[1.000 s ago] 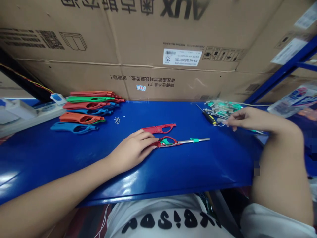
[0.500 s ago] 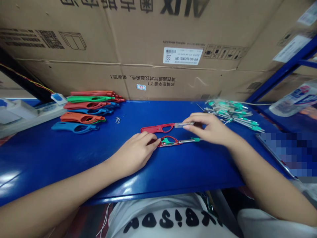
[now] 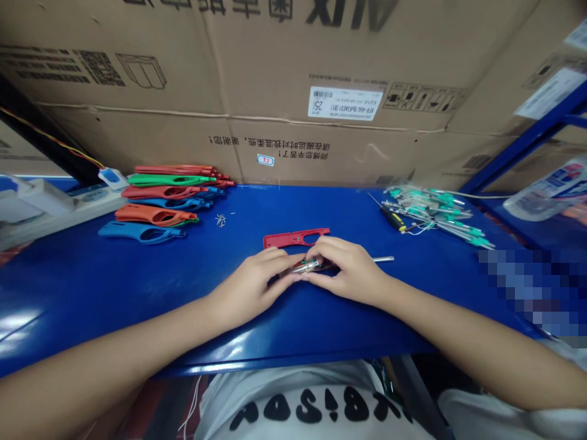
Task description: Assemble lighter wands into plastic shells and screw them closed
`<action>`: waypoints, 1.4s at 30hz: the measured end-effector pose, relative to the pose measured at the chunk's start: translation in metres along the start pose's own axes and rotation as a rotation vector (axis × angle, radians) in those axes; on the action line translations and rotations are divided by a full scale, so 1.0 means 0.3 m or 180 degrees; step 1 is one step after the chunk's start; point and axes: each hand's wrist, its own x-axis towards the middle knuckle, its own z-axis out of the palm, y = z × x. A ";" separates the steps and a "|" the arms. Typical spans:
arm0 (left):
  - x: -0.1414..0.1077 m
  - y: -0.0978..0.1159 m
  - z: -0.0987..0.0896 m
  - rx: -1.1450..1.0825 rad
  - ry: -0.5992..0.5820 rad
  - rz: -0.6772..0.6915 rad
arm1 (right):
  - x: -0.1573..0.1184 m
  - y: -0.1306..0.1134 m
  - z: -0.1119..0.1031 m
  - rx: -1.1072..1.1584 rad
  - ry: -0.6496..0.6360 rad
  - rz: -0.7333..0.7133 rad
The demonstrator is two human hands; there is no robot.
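My left hand [image 3: 250,278] and my right hand [image 3: 351,269] meet low over the table, fingertips almost touching. Between them is a stick lighter in parts, mostly covered by the fingers. A silvery, partly clear cylinder [image 3: 306,267] shows there, pinched by both hands. The lighter's metal tube [image 3: 384,259] sticks out to the right from behind my right hand. Just beyond the hands lies a separate red half shell [image 3: 293,238], its hollow side up. Both hands are closed; how far the cylinder sits in the lower shell is hidden.
Red, green, orange and blue lighter shells [image 3: 156,214] are stacked at left, beside small screws [image 3: 221,220]. At back right are a black-and-yellow screwdriver [image 3: 393,219] and a pile of green-ended metal tubes [image 3: 440,211]. A cardboard box [image 3: 275,91] walls the back; a power strip [image 3: 87,211] stands left.
My right hand has come left and toward me, bringing the clear, silvery piece to the lighter parts at my left hand. The screwdriver, covered before, now shows.
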 end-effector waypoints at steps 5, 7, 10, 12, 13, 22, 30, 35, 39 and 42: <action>0.012 -0.001 -0.024 -0.0318 0.0100 -0.0530 | 0.000 0.015 -0.018 -0.0054 -0.0281 0.0247; 0.016 -0.006 -0.023 -0.0631 0.0132 -0.0793 | -0.002 0.020 -0.014 -0.0091 -0.0421 0.0169; 0.018 -0.022 -0.008 -0.1189 0.0176 -0.1103 | -0.005 0.022 -0.001 -0.0115 -0.0532 0.0104; 0.018 -0.033 0.001 -0.1439 0.0208 -0.1240 | -0.006 0.021 0.004 -0.0066 -0.0513 0.0144; 0.017 -0.037 0.004 -0.1504 0.0226 -0.1285 | -0.006 0.021 0.005 -0.0021 -0.0474 0.0165; 0.014 -0.035 0.004 -0.1414 0.0368 -0.1262 | -0.003 0.023 -0.008 0.1122 -0.0211 0.0927; 0.006 -0.039 0.005 -0.1003 0.0304 -0.1155 | 0.009 0.065 -0.003 0.2570 -0.0504 0.1592; 0.004 -0.044 0.002 -0.0616 0.0331 -0.0857 | 0.013 0.077 -0.023 0.2532 -0.0672 0.1143; 0.004 -0.045 0.001 -0.0419 0.0300 -0.0685 | 0.011 0.078 -0.030 0.2468 -0.0797 0.0851; 0.005 -0.041 0.003 -0.0400 0.0267 -0.0643 | 0.010 0.079 -0.031 0.2432 -0.0833 0.0783</action>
